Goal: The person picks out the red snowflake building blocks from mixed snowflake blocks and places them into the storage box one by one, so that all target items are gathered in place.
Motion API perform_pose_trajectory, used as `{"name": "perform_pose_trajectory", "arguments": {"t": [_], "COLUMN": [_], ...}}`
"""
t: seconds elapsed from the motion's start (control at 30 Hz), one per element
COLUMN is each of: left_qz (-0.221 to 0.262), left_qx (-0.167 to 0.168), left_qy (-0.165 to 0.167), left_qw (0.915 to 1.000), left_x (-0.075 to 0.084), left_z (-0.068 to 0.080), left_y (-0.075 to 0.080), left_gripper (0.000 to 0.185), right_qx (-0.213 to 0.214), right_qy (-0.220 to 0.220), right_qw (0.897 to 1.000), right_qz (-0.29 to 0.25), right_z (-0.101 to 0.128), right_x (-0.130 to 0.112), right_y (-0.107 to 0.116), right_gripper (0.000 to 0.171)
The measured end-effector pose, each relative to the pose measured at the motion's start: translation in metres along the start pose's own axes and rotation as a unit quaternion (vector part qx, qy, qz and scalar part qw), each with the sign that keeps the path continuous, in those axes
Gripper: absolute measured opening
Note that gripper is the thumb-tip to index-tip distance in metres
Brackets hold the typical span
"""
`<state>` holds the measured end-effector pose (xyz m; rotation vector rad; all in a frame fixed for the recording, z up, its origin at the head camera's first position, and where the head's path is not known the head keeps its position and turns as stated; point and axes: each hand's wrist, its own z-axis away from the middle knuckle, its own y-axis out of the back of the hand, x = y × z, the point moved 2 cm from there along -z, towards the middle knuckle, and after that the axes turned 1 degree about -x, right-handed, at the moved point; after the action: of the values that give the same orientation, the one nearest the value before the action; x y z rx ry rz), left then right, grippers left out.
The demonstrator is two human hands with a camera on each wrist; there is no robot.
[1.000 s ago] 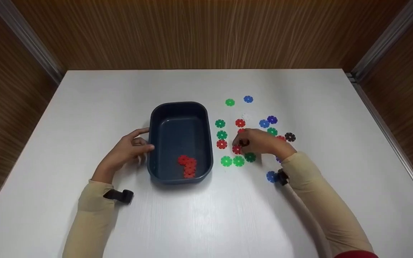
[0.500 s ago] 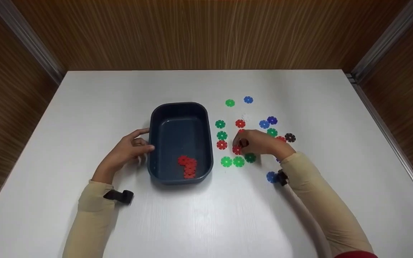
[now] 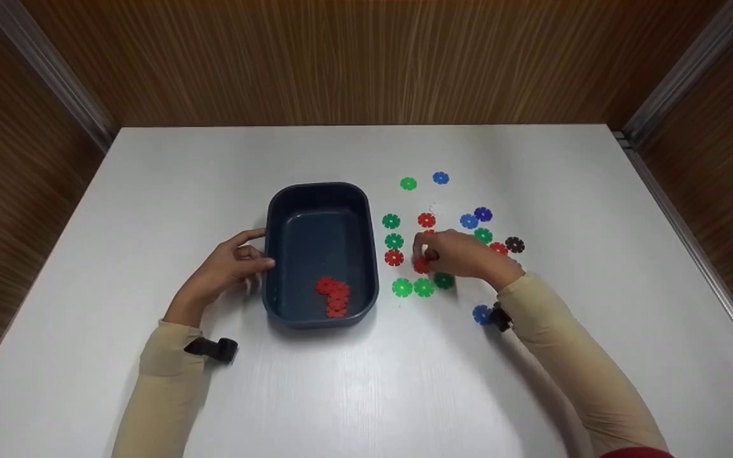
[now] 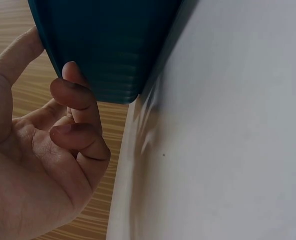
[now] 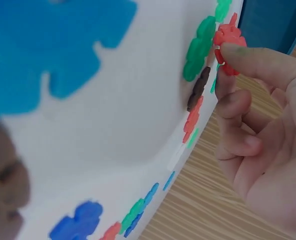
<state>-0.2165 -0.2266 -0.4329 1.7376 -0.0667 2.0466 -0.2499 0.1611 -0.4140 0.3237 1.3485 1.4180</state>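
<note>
My left hand is at the left side of a dark blue plastic tub; its thumb lies on the rim and bent fingers are at the outer wall in the left wrist view. Inside the tub several red discs lie in a heap near the front. My right hand is over the scattered discs to the tub's right. Between its thumb and index finger it pinches a red snowflake disc, notched round the edge, held on a slant. Another red disc is partly covered by this hand.
Several green discs lie along the tub's right side. Blue discs, a purple disc, a dark brown disc and a faint clear disc lie around the right hand. A wood-patterned panel stands behind the white table.
The fingers of my right hand have shifted slightly, and the red disc in them has tipped a little. My left hand and the tub stay where they were.
</note>
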Motion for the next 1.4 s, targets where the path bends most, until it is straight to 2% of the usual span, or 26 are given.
{"name": "perform_pose_trajectory", "arguments": {"t": [0.2,0.43,0.73,0.97,1.13,1.4], "left_qz": [-0.002,-0.004,0.000,-0.002,-0.006,-0.003], "left_qx": [-0.004,-0.003,-0.003,0.000,0.002,0.001], "left_qy": [0.002,0.005,0.000,0.000,0.001,0.003], "left_qw": [1.0000,1.0000,1.0000,1.0000,1.0000,1.0000], "left_x": [0.001,0.002,0.001,0.001,0.002,0.004], "left_z": [0.001,0.001,0.000,-0.001,-0.001,-0.001], "left_y": [-0.001,-0.001,0.000,0.000,0.000,-0.001], "left_gripper": [0.071,0.072,0.071,0.069,0.069,0.070], "right_qx": [0.016,0.041,0.050,0.084,0.119,0.127], "right_qy": [0.000,-0.006,0.014,0.047,0.086,0.116], "right_qw": [1.000,0.999,0.994,0.985,0.975,0.960], "right_qz": [0.011,-0.011,-0.093,-0.141,-0.168,-0.220], "right_z": [0.001,0.001,0.000,-0.004,-0.008,-0.013], "right_x": [0.000,-0.002,-0.012,-0.026,-0.041,-0.069], "right_y": [0.001,0.007,0.018,0.019,0.011,-0.004], "right_gripper": [0.025,0.026,0.026,0.025,0.024,0.024]}}
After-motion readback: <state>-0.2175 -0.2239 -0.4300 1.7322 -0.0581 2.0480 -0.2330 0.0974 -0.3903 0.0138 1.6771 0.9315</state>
